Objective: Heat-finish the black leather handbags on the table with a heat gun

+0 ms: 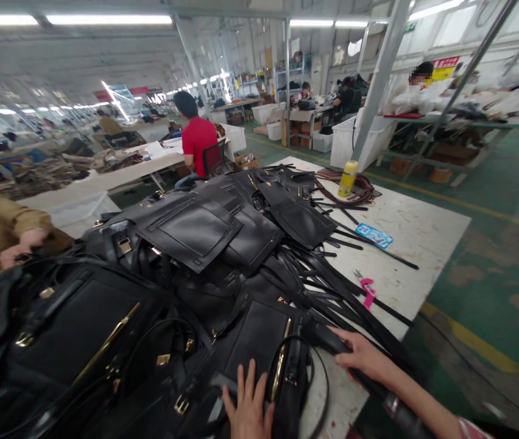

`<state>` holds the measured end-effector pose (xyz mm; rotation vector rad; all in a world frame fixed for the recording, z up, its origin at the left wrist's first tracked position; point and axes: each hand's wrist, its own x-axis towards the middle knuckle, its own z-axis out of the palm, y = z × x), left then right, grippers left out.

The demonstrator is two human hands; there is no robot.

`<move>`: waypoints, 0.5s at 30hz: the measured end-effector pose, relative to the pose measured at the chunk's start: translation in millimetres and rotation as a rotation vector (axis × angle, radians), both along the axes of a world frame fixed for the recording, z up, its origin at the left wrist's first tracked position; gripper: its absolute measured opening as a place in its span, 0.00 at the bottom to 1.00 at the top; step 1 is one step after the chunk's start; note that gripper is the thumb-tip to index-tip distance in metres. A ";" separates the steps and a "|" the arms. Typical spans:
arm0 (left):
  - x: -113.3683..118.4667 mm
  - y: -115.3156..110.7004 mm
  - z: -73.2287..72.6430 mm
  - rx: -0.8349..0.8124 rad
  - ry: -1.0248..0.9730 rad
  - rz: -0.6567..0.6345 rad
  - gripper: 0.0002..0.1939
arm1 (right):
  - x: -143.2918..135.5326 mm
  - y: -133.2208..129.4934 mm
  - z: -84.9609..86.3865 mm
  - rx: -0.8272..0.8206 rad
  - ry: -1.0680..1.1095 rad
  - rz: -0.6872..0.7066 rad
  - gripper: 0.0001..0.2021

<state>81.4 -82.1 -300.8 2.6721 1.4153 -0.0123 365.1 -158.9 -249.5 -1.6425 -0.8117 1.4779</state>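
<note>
My left hand (251,405) lies with its fingers spread on a black leather bag (259,332) at the bottom middle, beside the bag's gold zipper (283,360). My right hand (363,355) is closed around a long black tube-shaped tool (373,390), whose front end points over the bag's right side; its exact kind is unclear. A thin black loop (326,390) hangs between the tool and the bag. More black bags with gold buckles, such as a large one (81,329) on the left, are heaped around my hands.
Black straps (378,305) spread across the white table (433,231). Pink-handled snips (368,292), a blue label (374,235), a yellow bottle (347,178) and coiled brown straps (369,194) lie to the right. A co-worker's hands (22,247) are at the left; a person in red (200,143) sits beyond.
</note>
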 end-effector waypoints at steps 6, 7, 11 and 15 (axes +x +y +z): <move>-8.5 7.9 -8.8 -0.070 -0.150 -0.085 0.22 | -9.1 57.4 -7.8 0.051 -0.083 -0.036 0.30; -11.7 12.5 -8.7 -0.080 -0.206 -0.081 0.19 | -9.3 67.7 -7.7 0.070 -0.107 -0.054 0.30; -25.7 26.6 -1.5 -0.010 -0.409 0.165 0.14 | -8.9 76.7 3.7 0.134 -0.190 -0.122 0.34; -39.8 30.3 15.0 -0.028 -0.448 0.321 0.14 | -13.9 36.6 26.7 0.152 -0.196 -0.099 0.34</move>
